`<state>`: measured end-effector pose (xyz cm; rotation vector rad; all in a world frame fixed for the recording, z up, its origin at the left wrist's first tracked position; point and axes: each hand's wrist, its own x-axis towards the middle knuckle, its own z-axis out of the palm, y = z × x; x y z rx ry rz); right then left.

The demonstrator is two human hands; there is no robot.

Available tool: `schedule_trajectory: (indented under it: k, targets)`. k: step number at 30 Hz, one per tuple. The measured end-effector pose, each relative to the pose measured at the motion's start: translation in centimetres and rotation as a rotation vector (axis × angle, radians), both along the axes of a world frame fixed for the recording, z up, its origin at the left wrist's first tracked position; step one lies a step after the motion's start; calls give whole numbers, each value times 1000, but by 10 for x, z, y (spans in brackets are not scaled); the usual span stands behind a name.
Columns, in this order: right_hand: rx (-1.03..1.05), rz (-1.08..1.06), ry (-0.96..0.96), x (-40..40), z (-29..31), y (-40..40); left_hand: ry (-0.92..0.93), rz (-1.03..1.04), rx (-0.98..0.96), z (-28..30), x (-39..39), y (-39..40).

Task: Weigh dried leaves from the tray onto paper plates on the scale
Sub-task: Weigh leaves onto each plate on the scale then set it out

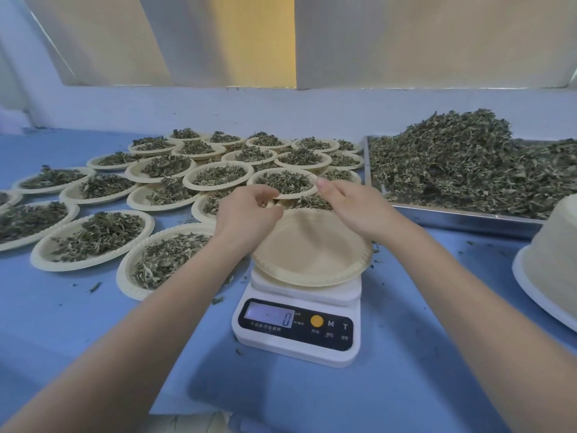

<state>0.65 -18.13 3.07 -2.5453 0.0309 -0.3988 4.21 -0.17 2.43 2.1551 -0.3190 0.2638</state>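
— What do I have under the hands?

— I see an empty paper plate sitting on the white scale at the centre of the blue desk. The display reads zero.

— And my grip?

— My left hand is at the plate's ten o'clock rim, fingers curled and pinching the edge of a plate there; whether it is the empty one or a filled plate just behind it, I cannot tell. My right hand is at the one o'clock rim, fingers bent down over the far edge, thumb up; I cannot tell whether it actually clamps anything.

— Where are the leaves?

— The dried leaves are heaped in the metal tray at two o'clock from the scale, piled highest toward the back. Many filled plates spread from nine to twelve o'clock, some overlapping. A tall stack of white plates stands at three o'clock, at the frame edge. Loose crumbs of leaf lie scattered on the desk near the scale.
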Motion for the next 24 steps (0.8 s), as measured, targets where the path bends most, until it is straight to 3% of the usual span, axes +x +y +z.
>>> schedule_trajectory:
  k: [11, 15, 19, 24]
  targets:
    - [9, -4, 8, -10, 6, -18, -144, -157, 94, 17, -12, -30]
    - [29, -56, -3, 2, 19, -40, -150, -272, 227, 35, -2, -75]
    - [10, -272, 82, 21, 26, -84, -61, -390, 415, 54, 18, -126]
    - [165, -756, 212, 38, 18, -168, 23, -575, 702, 64, 48, -176]
